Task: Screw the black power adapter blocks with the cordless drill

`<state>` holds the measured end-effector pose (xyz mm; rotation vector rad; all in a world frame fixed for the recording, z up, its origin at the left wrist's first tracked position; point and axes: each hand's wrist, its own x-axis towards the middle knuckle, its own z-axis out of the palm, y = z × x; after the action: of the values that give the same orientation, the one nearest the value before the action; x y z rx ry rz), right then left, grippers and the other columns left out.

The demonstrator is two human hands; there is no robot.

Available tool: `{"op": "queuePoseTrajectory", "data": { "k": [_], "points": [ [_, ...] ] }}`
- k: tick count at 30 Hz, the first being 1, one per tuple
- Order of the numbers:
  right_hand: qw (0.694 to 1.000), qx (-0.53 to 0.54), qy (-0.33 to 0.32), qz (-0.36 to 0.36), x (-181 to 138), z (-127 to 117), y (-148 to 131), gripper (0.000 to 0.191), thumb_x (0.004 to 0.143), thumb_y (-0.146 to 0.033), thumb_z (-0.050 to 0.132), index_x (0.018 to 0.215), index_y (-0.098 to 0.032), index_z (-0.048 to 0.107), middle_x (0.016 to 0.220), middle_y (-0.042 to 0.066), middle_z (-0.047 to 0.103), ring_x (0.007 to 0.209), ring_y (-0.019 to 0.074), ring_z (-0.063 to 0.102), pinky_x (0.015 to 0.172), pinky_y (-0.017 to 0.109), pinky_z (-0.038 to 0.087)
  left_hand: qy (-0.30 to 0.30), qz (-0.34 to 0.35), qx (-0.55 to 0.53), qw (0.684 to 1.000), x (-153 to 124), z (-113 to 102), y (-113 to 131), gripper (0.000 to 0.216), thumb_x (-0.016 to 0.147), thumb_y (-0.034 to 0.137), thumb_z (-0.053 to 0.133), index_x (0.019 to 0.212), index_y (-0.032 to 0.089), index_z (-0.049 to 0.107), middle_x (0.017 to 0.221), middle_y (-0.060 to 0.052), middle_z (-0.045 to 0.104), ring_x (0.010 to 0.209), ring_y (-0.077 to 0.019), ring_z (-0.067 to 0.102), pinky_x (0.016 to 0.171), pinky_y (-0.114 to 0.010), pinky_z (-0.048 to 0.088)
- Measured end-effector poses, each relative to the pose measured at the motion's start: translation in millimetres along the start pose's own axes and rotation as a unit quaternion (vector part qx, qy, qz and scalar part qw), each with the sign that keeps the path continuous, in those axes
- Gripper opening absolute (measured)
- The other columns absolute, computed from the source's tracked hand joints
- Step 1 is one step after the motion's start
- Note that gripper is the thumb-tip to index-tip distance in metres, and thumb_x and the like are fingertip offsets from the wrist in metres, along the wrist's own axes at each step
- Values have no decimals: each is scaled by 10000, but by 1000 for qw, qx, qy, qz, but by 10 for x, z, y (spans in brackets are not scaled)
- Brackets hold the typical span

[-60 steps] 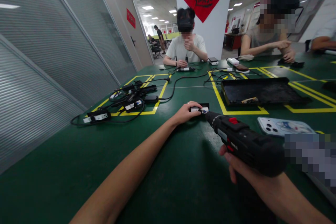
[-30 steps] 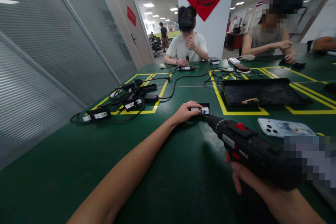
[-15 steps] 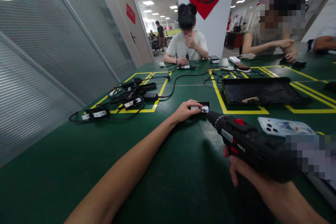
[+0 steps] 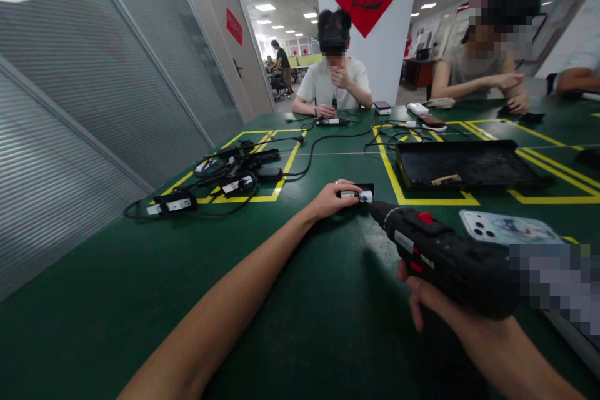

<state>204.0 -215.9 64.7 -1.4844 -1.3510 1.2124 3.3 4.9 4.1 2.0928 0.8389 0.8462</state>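
My left hand (image 4: 332, 199) reaches out over the green table (image 4: 140, 275) and pins down a small black power adapter (image 4: 359, 194) with a white label. My right hand (image 4: 424, 303) grips a black electric screwdriver (image 4: 445, 259) with red buttons. Its bit tip touches the right end of the adapter. Most of my right hand's fingers are hidden under the tool body.
A pile of black adapters with cables (image 4: 225, 178) lies at the left inside yellow tape. A black tray (image 4: 469, 165) sits at the right, a phone (image 4: 504, 228) in front of it. Two people sit across the table; a third person's arm shows at the far right.
The screwdriver wavered slightly up and down while its tip stayed at the adapter. My left hand has not moved.
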Motion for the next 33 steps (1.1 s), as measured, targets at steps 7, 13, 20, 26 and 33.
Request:
{"op": "queuePoseTrajectory", "data": {
  "k": [7,13,20,26,33],
  "points": [
    [998,-61,24,-1,-111,-1,-6,232,770,-457,555,855,-242,560,498,-44,589,405,158,585,469,311,492,6,6,-4,1000,-20,-5,12,363,755,333,624,1081,174,652,1143,-95,575,1084,-193,517,1002,-346,350],
    [997,-1,75,-14,-159,34,-41,395,726,-496,582,1010,-227,533,711,36,691,396,170,576,442,349,483,9,-5,-38,999,-36,-14,11,477,719,333,665,1164,173,599,1195,-108,560,1058,-207,534,940,-350,396],
    [991,39,124,-27,-340,105,-135,594,729,-430,594,1258,-230,413,947,83,673,516,199,622,525,391,542,236,32,-12,971,-209,-64,530,364,853,407,467,1057,147,619,1196,-121,521,1161,-213,455,1016,-380,331],
    [980,-7,100,-174,-433,247,-159,897,780,-276,585,1465,-250,5,1393,121,441,1199,310,498,937,494,454,13,76,-148,986,-1055,244,1476,605,796,597,432,1195,156,544,1212,-144,498,1148,-283,445,1017,-443,315],
    [926,-301,14,-227,-326,591,-414,787,813,-154,427,1472,-122,-2,1476,197,286,1248,339,428,923,517,443,-59,-172,-506,843,-1304,524,1600,487,771,398,559,1178,133,553,1064,-124,611,997,-262,573,889,-387,430]
  ]
}}
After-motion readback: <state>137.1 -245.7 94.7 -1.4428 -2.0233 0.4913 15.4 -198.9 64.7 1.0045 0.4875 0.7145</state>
